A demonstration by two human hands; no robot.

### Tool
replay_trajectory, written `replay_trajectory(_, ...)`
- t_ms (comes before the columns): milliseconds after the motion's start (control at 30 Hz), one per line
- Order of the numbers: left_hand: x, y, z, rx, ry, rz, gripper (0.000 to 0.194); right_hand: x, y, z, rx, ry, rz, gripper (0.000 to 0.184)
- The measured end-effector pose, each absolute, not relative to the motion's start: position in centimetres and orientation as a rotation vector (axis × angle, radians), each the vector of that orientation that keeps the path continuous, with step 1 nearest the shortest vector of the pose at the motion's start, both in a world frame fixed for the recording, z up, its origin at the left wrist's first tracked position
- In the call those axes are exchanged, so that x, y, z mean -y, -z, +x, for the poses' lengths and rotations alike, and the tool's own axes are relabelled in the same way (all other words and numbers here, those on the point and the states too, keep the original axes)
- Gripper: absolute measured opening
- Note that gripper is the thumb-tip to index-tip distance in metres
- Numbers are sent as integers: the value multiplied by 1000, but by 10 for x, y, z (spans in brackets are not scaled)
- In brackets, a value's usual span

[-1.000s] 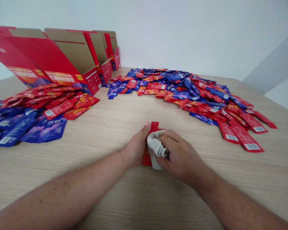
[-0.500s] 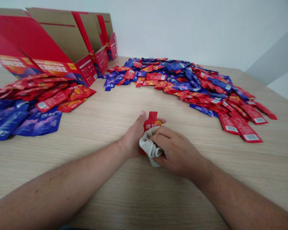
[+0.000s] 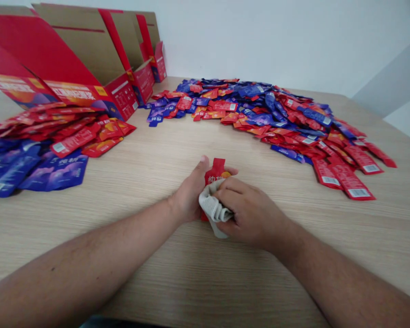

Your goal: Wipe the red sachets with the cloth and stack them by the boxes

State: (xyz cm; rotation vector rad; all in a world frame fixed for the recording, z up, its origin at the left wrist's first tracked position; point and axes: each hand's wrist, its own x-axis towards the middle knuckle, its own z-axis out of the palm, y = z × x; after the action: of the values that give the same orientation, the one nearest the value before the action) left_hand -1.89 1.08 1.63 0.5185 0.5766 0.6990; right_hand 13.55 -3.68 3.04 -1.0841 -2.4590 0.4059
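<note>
A red sachet with a narrow top tab and pale lettering lies in my left hand. The thumb runs along its left edge and fingertips show behind its right side. My right hand is closed on a bunched, whitish ribbed cloth, which rests against the front of the sachet and covers its lower part. Both hands are low over the table, near the middle of the view.
Red and blue sachets form a long curved heap across the back and right. A stack of red sachets and blue sachets lies at the left. Open red cartons stand behind it on the wooden table.
The camera view has tilted slightly, so the background sits a little higher. Both hands, the sachet and the cloth hold nearly the same pose.
</note>
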Motion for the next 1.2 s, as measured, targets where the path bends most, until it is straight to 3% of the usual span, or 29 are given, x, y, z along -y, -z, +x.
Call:
replay_trajectory(200,-10,-13,-11,-551,-708,504,70,29,-29,143,2319,-277,-1163,12)
replay_trajectory(400,-8,-9,1,-599,-833,523,50,20,-30,142,1934,-85,-1368,6)
replay_trajectory(633,-11,-17,-14,-572,-707,477,71,34,-31,129,2293,-292,-1234,9)
replay_trajectory(833,-15,-13,-18,-560,-721,531,74,38,-35,137,2629,-412,-1030,7)
replay_trajectory(1200,-11,-10,1,-573,-835,477,51,18,-29,143,2061,-53,-1342,8)
